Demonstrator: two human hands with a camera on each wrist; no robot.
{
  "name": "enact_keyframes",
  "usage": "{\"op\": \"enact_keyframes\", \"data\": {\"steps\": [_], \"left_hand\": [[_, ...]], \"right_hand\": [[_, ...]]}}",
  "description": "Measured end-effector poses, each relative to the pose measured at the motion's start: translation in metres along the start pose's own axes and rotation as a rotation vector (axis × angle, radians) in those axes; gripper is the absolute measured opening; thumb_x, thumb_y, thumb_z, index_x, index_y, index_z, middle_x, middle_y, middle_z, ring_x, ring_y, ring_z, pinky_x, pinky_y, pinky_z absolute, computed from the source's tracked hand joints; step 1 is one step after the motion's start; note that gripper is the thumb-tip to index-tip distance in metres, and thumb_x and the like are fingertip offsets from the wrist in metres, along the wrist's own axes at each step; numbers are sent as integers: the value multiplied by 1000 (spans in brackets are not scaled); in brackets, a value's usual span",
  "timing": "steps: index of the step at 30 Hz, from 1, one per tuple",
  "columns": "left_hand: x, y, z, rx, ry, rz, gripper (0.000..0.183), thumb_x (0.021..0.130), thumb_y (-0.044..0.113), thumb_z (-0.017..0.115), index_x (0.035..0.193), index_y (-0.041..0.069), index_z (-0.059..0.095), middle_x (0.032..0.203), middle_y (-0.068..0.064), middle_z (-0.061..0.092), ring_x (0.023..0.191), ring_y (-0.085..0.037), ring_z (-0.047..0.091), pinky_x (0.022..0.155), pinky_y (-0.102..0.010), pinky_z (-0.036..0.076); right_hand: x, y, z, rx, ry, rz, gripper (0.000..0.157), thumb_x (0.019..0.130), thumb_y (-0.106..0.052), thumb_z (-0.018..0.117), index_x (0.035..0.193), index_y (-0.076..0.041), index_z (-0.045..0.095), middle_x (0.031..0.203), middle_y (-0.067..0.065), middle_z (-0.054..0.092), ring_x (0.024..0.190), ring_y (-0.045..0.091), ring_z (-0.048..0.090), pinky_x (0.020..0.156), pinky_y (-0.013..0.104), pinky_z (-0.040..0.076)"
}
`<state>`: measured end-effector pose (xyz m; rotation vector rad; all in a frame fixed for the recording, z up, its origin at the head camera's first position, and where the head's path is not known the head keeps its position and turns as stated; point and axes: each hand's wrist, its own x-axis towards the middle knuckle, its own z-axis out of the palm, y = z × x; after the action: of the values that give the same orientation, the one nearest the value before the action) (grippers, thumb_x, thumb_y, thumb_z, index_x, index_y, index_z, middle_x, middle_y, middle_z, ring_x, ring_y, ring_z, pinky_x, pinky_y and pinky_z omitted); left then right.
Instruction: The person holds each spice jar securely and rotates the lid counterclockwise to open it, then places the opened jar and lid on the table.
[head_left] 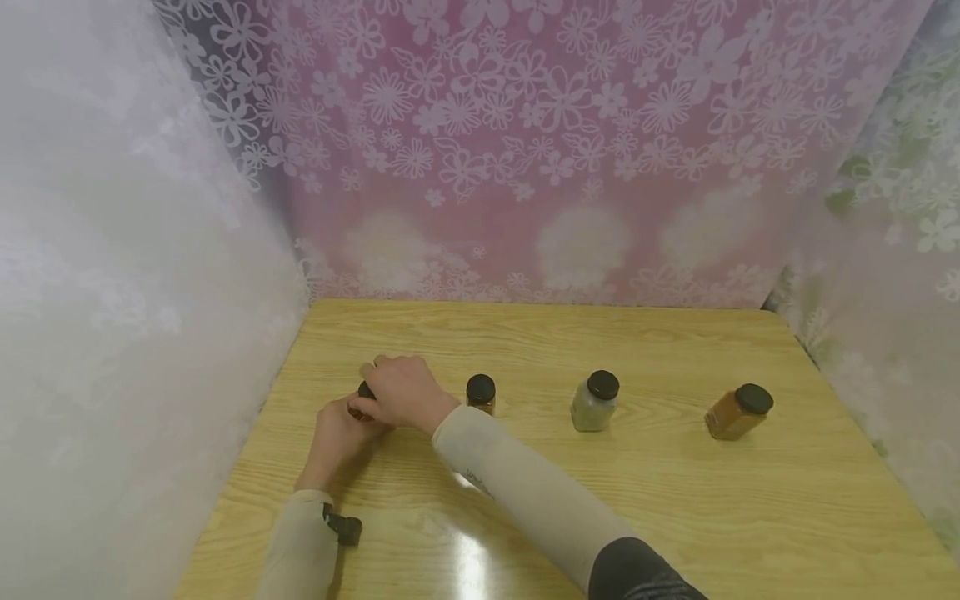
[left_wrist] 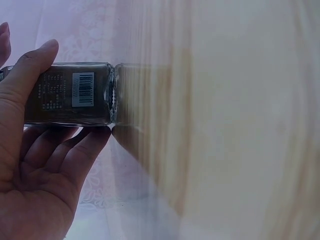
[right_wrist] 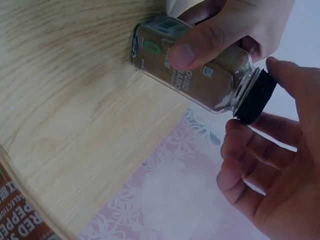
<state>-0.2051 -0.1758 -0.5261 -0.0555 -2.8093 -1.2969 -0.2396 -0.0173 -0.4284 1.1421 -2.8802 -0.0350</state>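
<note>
A square glass spice jar of brown powder [right_wrist: 215, 87] stands on the wooden table, its base touching the surface in the left wrist view. My left hand [head_left: 337, 437] grips the jar's body, thumb on one side and fingers on the other. Above it, my right hand [head_left: 405, 392] holds the black lid [right_wrist: 256, 96] between thumb and fingers. The lid sits on the jar's neck. In the left wrist view a barcode label [left_wrist: 83, 90] shows on the glass. Both hands cover most of this jar in the head view.
To the right stand a brown spice jar [head_left: 481, 407], partly behind my right forearm, a jar of pale contents [head_left: 592, 410] and an orange-brown one [head_left: 725, 417], all black-lidded. Flowered curtains [head_left: 525, 125] border the table [head_left: 660, 517] at the back and sides.
</note>
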Motion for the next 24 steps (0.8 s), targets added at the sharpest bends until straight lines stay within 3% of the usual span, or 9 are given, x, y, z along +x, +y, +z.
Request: {"op": "enact_keyframes", "data": {"steps": [4,10,12,14,17,20,22,24], "left_hand": [[-1,0,0,-45,-11,-43,25,88,26,87,99,5,78,93,-8,79,84,-18,70,76,-34,58],[-1,-1,-1,-48,-17,-43,37,90,23,86,118,1,76,109,-18,80,101,-34,75,89,-48,62],[-1,-1,-1,-45,-11,-22,41,91,18,85,124,-3,73,113,-21,78,107,-39,75,92,-51,62],[-1,-1,-1,8,-5,38,38,91,15,83,122,-5,73,109,-22,79,101,-38,76,89,-52,62],[0,0,-1,53,12,75,25,90,16,84,104,-2,76,95,-17,79,83,-29,74,78,-45,62],[0,1,0,28,12,33,24,89,25,87,96,5,77,91,-10,79,82,-22,72,75,-38,59],[-1,1,0,-29,12,-22,28,88,28,88,102,6,78,96,-11,80,88,-25,74,78,-39,60],[-1,1,0,-59,3,-41,35,89,29,87,112,5,78,106,-15,80,98,-29,75,86,-44,61]], "right_hand": [[-1,0,0,13,4,-10,42,108,-56,50,121,-22,72,97,-3,66,70,11,61,57,27,51],[-1,2,1,78,-13,-51,33,108,-43,55,129,-23,70,102,-1,62,70,10,56,60,26,50],[0,2,1,83,-16,-55,40,106,-43,57,140,-23,64,107,0,63,74,11,59,61,26,51],[0,2,0,74,-15,-40,52,106,-51,56,150,-23,57,115,1,66,78,12,64,60,27,53],[0,2,1,51,-16,4,59,105,-63,51,144,-20,59,114,1,69,83,12,68,59,29,54],[0,2,1,51,-34,25,52,107,-63,48,126,-18,67,107,-1,71,82,11,66,61,28,53],[0,3,1,57,-50,11,43,109,-56,49,119,-19,69,103,-2,69,81,11,63,63,27,52],[0,3,0,68,-66,-16,37,110,-49,52,122,-18,69,103,-1,66,81,11,60,64,26,51]]}}
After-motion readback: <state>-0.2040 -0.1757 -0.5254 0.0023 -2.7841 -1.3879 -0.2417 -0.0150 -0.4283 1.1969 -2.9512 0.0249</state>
